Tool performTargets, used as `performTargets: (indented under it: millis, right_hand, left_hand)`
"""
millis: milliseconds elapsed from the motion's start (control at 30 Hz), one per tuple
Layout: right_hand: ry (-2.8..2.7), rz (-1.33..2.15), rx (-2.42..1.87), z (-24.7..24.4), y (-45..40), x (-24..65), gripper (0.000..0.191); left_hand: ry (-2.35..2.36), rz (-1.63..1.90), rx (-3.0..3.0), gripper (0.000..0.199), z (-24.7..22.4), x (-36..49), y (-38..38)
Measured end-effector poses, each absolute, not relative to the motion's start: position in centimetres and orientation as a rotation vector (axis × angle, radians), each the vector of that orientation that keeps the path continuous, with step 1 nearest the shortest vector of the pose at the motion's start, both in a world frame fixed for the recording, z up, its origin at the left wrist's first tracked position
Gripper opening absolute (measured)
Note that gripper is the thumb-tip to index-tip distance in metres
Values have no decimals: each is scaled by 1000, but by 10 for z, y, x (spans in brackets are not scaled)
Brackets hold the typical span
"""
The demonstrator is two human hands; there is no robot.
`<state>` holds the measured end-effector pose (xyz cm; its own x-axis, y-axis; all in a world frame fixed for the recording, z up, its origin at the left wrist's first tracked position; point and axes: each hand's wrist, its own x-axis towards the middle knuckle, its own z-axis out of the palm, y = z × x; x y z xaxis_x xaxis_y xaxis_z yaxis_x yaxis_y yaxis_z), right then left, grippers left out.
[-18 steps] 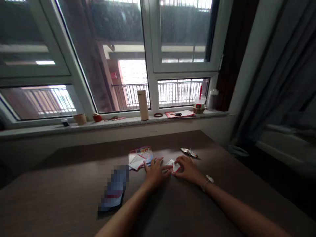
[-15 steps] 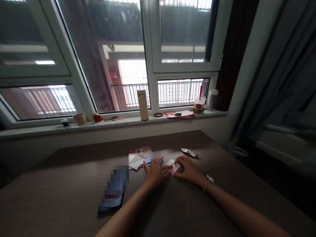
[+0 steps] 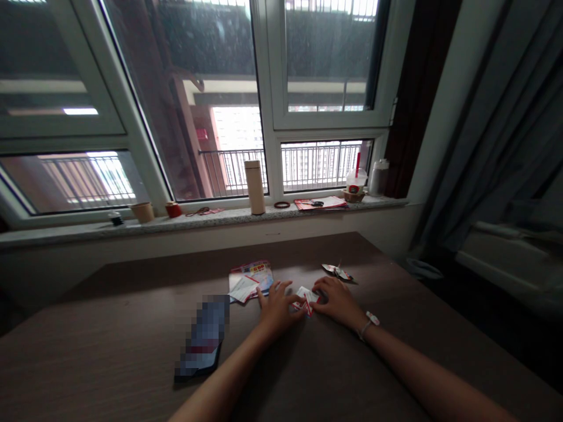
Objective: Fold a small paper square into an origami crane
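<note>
A small folded piece of white paper with red print [image 3: 303,291] lies on the brown table between my two hands. My left hand [image 3: 280,309] is at its left side, thumb and index finger curled onto the lower left edge, the other fingers spread. On the right, my right hand [image 3: 336,299] grips the right edge between thumb and fingers; a bracelet with a white piece [image 3: 372,318] circles that wrist. Just beyond the right hand sits a folded paper figure [image 3: 338,272]. Left of my left hand are printed leaflets [image 3: 257,271] with a white paper piece [image 3: 243,289] on top.
A dark, phone-like object [image 3: 204,340], partly pixelated, lies left of my left forearm. Along the windowsill [image 3: 211,220] stand a beige bottle [image 3: 254,187], a cup with a red straw [image 3: 355,180], a clear bottle [image 3: 379,177], and scissors [image 3: 317,203] on papers.
The fingers of both hands have shifted slightly at the small paper, leaving more of its white and red face showing. Everything else stays put.
</note>
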<state>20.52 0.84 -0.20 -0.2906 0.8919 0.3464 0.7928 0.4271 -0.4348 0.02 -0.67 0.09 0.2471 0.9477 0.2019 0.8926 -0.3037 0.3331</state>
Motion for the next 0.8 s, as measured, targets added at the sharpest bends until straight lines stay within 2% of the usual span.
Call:
performTargets:
  millis: [300,800]
  right_hand:
    - [-2113,145,-1523,1,14,199,14]
    - [-2087,81,-1554,-3,21,194,13]
  left_hand:
    - [1746,498,2335,25,4,-1,-6]
    - [1737,446,2337,25,6,-2,-6]
